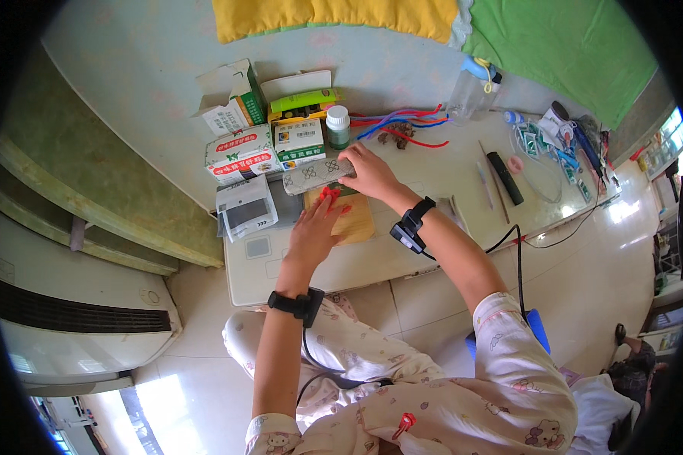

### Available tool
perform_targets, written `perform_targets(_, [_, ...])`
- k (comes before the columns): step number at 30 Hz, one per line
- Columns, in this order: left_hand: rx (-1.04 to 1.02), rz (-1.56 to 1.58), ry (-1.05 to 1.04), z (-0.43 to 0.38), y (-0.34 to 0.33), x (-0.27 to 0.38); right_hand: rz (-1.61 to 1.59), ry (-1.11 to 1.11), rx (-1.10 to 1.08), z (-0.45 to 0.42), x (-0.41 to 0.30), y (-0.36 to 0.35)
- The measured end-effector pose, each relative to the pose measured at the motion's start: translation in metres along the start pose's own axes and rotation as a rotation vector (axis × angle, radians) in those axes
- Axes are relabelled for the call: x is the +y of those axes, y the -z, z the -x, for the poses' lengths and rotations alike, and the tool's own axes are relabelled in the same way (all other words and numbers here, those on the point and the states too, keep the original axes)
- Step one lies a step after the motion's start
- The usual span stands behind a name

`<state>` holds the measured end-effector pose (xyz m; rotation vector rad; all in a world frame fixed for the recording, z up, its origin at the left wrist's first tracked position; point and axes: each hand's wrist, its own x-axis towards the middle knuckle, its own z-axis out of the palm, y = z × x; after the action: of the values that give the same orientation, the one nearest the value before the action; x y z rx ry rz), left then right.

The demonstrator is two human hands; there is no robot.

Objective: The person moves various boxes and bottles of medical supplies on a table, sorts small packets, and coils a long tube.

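My right hand (370, 173) grips the right end of a long grey patterned case (310, 177), fingers over the top and thumb at the near side. Below it, my left hand (310, 233) is spread over a tan-covered book or board (358, 219). Its fingertips reach a small red object (330, 196), whose kind I cannot make out; part of it is hidden by the fingers. Left of my left hand lies a white and grey pouch (247, 207). Behind the case stand medicine boxes (299, 139) and a green bottle with a white cap (338, 128).
Pipe cleaners (401, 120) lie by the wall beside a brown clump (398, 136). A clear water bottle (467, 94) stands behind. Rightward on the white table (307, 278) are a black cylinder (505, 178), thin sticks and a heap of small packets (569, 165). A black cable (515, 244) trails off the right wrist.
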<state>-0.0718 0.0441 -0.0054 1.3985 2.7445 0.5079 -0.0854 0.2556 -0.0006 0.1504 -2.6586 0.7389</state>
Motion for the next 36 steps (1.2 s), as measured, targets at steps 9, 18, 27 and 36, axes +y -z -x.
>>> perform_targets(9, [-0.024,0.026,0.023,0.001,0.007,0.007,0.023,0.008,-0.016,0.0,0.003,0.001])
perform_targets(18, [-0.011,0.129,0.065,0.003,0.007,0.01,-0.042,0.014,-0.043,-0.009,0.038,0.029])
perform_targets(27, [0.129,0.165,0.102,0.002,0.015,0.029,0.678,-0.196,-0.191,0.018,0.132,0.12])
perform_targets(36, [0.269,0.448,0.244,0.04,0.028,0.051,0.278,0.187,-0.099,-0.009,0.104,0.155])
